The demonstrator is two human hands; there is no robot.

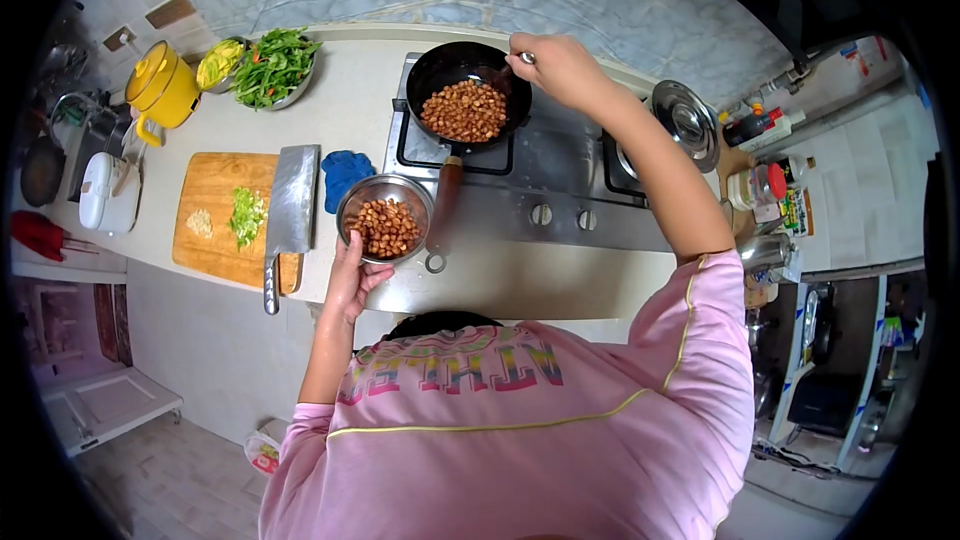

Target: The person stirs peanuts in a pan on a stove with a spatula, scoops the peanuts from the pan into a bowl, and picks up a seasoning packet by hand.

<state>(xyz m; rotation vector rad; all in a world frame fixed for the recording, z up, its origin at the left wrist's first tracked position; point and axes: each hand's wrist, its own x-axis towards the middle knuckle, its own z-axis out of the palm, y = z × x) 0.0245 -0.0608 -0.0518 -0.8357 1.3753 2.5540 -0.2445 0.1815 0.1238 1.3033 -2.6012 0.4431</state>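
A black wok (pixel 455 58) sits on the left burner of the gas stove (pixel 565 195), with brown peanuts (pixel 463 111) spread across its bottom. Above its right rim, my right hand (pixel 553 65) is closed round the handle of a spatula (pixel 497 76), whose blade is over the wok. My left hand (pixel 352 278) holds the near rim of a metal bowl (pixel 422 198), thumb at the edge and fingers beneath. More peanuts (pixel 386 227) lie in the bowl. The wok's wooden handle (pixel 446 200) points toward my body, just right of the bowl.
Left of the bowl are a blue cloth (pixel 345 178), a cleaver (pixel 291 202) and a cutting board (pixel 215 175) with chopped greens and garlic. Farther back stand a bowl of leafy greens (pixel 275 68) and a yellow pot (pixel 160 88). A lid (pixel 686 120) lies at the right burner.
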